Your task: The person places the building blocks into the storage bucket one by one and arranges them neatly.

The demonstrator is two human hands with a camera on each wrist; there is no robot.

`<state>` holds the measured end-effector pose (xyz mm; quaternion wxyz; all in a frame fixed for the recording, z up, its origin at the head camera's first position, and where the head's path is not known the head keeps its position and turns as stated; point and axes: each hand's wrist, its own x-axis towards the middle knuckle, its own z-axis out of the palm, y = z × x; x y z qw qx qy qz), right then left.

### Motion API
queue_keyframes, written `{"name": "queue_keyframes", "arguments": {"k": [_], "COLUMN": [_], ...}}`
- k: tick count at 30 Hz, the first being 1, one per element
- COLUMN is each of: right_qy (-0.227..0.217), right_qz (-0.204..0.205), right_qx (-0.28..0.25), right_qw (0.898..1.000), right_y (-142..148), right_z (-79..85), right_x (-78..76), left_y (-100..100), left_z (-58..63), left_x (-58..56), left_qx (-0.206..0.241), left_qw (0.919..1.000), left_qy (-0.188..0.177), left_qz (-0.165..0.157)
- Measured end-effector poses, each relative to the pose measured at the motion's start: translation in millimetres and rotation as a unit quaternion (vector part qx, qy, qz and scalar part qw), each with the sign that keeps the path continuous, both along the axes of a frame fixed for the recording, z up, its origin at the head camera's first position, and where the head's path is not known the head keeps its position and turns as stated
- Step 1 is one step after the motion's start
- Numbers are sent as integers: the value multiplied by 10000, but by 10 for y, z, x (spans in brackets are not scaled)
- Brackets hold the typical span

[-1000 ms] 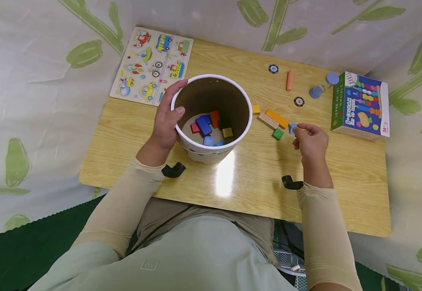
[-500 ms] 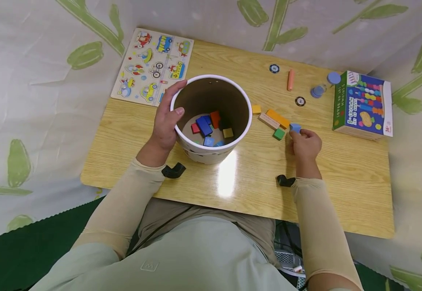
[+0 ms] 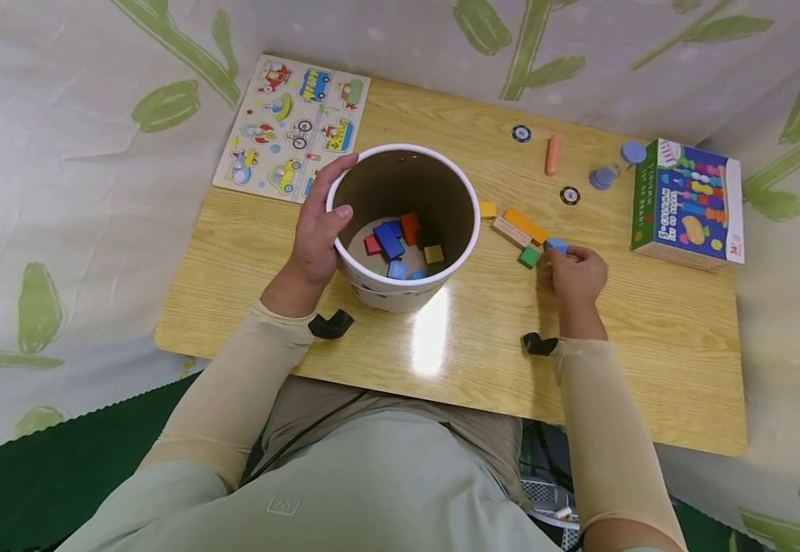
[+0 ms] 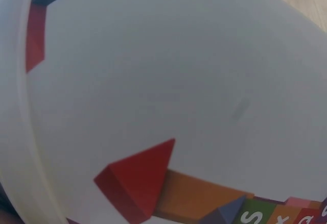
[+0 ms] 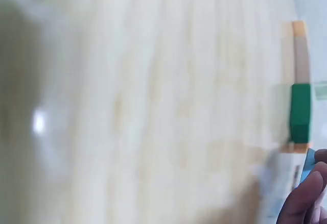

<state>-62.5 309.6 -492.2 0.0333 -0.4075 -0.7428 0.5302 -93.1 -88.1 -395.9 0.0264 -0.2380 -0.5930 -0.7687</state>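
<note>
My left hand [image 3: 317, 230] grips the rim of a white bucket [image 3: 389, 299] from its left side, thumb over the edge. Inside lie several coloured wooden blocks, among them a dark blue block [image 3: 388, 241] and an orange-red block [image 3: 410, 228]. On the table right of the bucket, my right hand [image 3: 579, 276] pinches a light blue block [image 3: 556, 245], partly hidden by the fingers. Close beside it are a green block [image 3: 529, 257], an orange block [image 3: 526, 226], a plain wooden block [image 3: 511, 232] and a yellow block [image 3: 487, 210]. The left wrist view shows the bucket's printed wall [image 4: 179, 81].
A picture puzzle board [image 3: 293, 130] lies at the back left of the table [image 3: 476, 368]. Toward the back right are two round chips [image 3: 521, 133], an orange stick [image 3: 552, 156], a small jar [image 3: 603, 175] with a blue lid, and a boxed bead set [image 3: 690, 203].
My right hand has moved slightly left and down onto the light blue block, which has turned a little between its fingers. The left hand and bucket stay in place.
</note>
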Motion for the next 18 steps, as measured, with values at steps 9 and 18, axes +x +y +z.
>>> {"name": "queue_keyframes", "arguments": {"k": [9,18], "right_qy": [1481,2642], "right_qz": [1131,3134], "right_qx": [-280,-914], "right_qw": [9821,9075], "right_y": [-376,-1201], "right_z": [766,1856], "right_x": [70,267], "left_y": [10,10], "left_z": [-10,-13], "left_x": [-18,-22], "left_qx": [90,38], "left_qw": [9999,9998], "left_qy": [55,178], "left_qz": [-52,-79]}}
